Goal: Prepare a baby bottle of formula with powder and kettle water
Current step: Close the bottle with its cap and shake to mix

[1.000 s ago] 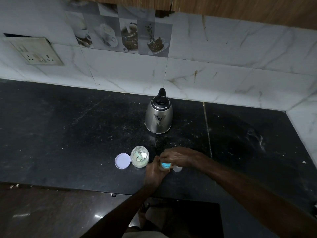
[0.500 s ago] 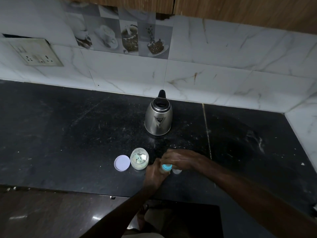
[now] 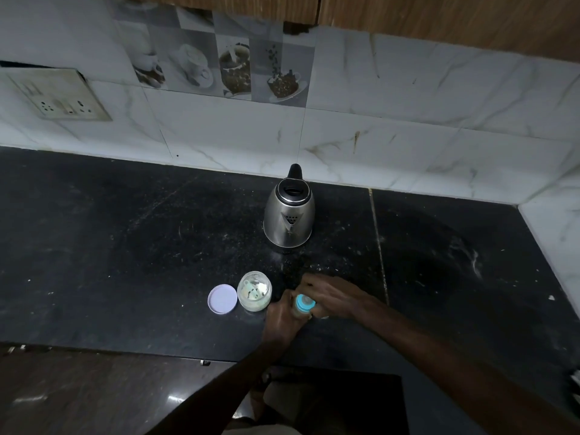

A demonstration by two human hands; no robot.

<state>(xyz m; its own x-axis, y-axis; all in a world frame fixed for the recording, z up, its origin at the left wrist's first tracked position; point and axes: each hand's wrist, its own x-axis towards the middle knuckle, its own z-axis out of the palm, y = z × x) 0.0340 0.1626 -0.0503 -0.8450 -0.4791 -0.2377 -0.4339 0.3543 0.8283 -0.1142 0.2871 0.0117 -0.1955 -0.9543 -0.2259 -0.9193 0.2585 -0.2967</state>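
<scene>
Nearly upright, the baby bottle [image 3: 303, 304] is held low over the front of the dark worktop [image 3: 125, 246], its long axis vertical and its blue collar turned up towards the camera. Its body is gripped by the left hand [image 3: 281, 320]; the collar is pinched by the right hand [image 3: 334, 298]. An open powder jar [image 3: 254, 291] is seen just left, the kettle [image 3: 288, 216] behind

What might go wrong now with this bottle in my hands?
The left hand and right hand grip the bottle right beside the open jar; a slip might tip and spill it. Its lid lies off, so the contents sit exposed. The kettle stands close behind; a jolt might knock it.
</scene>
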